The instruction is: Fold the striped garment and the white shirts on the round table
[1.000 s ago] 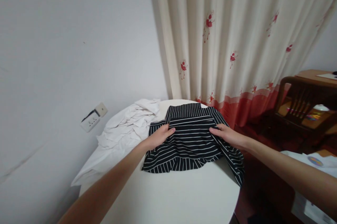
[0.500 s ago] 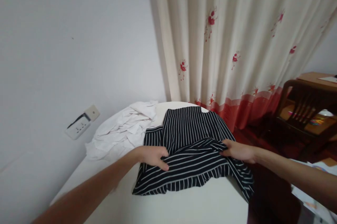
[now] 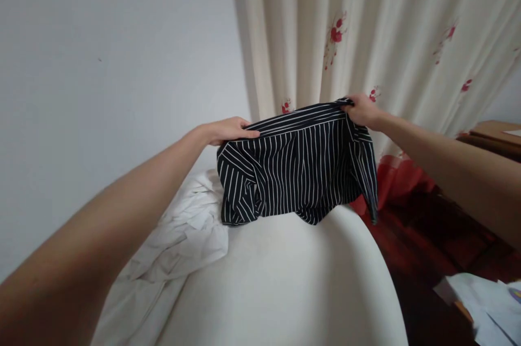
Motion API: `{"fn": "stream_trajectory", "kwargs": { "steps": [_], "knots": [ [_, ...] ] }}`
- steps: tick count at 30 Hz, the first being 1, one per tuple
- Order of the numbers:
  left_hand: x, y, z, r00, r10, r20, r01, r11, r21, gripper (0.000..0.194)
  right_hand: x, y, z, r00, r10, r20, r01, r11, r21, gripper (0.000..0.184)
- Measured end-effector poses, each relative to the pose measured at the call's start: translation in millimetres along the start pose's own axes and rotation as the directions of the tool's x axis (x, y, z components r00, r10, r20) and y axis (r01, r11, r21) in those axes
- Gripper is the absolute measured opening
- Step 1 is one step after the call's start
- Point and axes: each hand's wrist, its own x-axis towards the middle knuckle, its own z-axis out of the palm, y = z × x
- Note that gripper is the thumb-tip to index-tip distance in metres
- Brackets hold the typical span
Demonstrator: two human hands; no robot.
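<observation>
A black shirt with white stripes (image 3: 301, 167) hangs stretched between my two hands, above a white rounded surface (image 3: 285, 281). My left hand (image 3: 233, 130) grips its upper left edge, thumb laid along the cloth. At the upper right corner my right hand (image 3: 362, 111) is closed on a bunched fold. The top edge slopes up toward the right. A sleeve-like part dangles at the right, and crumpled cloth hangs at the lower left. The lower hem reaches close to the white surface; whether it touches is hard to tell.
Crumpled white cloth (image 3: 191, 226) lies on the left of the surface, beside a plain wall (image 3: 122, 64). A cream curtain with red flowers (image 3: 309, 37) hangs behind. Papers (image 3: 480, 302) are at the lower right, above a dark red floor (image 3: 431, 226).
Both hands have lifted the striped shirt up and away from the white surface, where it lay spread and partly folded. It now hangs down from my grip. The view has shifted slightly.
</observation>
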Motion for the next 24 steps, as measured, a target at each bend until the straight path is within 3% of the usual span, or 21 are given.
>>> {"fn": "stream_trajectory", "kwargs": {
  "steps": [3, 6, 9, 12, 14, 16, 18, 20, 22, 23, 24],
  "knots": [
    [-7, 17, -17.1, 0.999, -0.047, 0.009, 0.046, 0.995, 0.092, 0.038, 5, -7, -1, 0.996, 0.061, -0.062, -0.057, 0.997, 0.06, 0.012],
    [-12, 15, -17.1, 1.0, 0.005, -0.007, -0.005, 0.993, 0.116, 0.029, -5, -15, 7, 0.987, 0.158, -0.015, -0.15, 0.958, 0.246, 0.012],
    [-18, -1, 0.4, 0.991, 0.133, -0.023, -0.134, 0.991, -0.03, 0.034, -21, -25, 12, 0.94, 0.316, 0.126, -0.339, 0.838, 0.427, 0.015],
    [-30, -20, 32.2, 0.972, 0.211, -0.101, -0.229, 0.943, -0.24, 0.045, -43, -34, 6, 0.835, 0.403, 0.375, -0.542, 0.716, 0.44, 0.019],
    [-45, -29, 55.2, 0.968, 0.224, -0.112, -0.249, 0.907, -0.34, 0.05, -65, -38, -1, 0.734, 0.318, 0.6, -0.613, 0.691, 0.383, 0.02],
    [-66, -35, 74.8, 0.975, 0.22, -0.031, -0.218, 0.921, -0.324, 0.057, -95, -39, -7, 0.6, 0.138, 0.788, -0.584, 0.749, 0.313, 0.036],
    [-90, -41, 90.1, 0.978, 0.164, 0.13, -0.146, 0.98, -0.136, 0.062, -132, -39, -6, 0.433, -0.001, 0.902, -0.45, 0.866, 0.217, 0.058],
    [-111, -48, 102.5, 0.957, -0.004, 0.288, -0.042, 0.987, 0.153, 0.052, -170, -39, 1, 0.255, -0.013, 0.967, -0.296, 0.951, 0.091, 0.066],
    [-125, -56, 112.0, 0.885, -0.215, 0.413, 0.057, 0.931, 0.362, 0.031, -198, -41, 9, 0.09, 0.004, 0.996, -0.274, 0.961, 0.021, 0.053],
    [-127, -60, 114.8, 0.829, -0.303, 0.471, 0.098, 0.907, 0.41, 0.025, -204, -42, 13, 0.029, 0.004, 1.0, -0.303, 0.953, 0.005, 0.046],
    [-126, -63, 115.6, 0.774, -0.362, 0.52, 0.131, 0.895, 0.427, 0.023, -205, -43, 15, -0.001, 0.001, 1.0, -0.339, 0.941, -0.002, 0.042]
  ]
}}
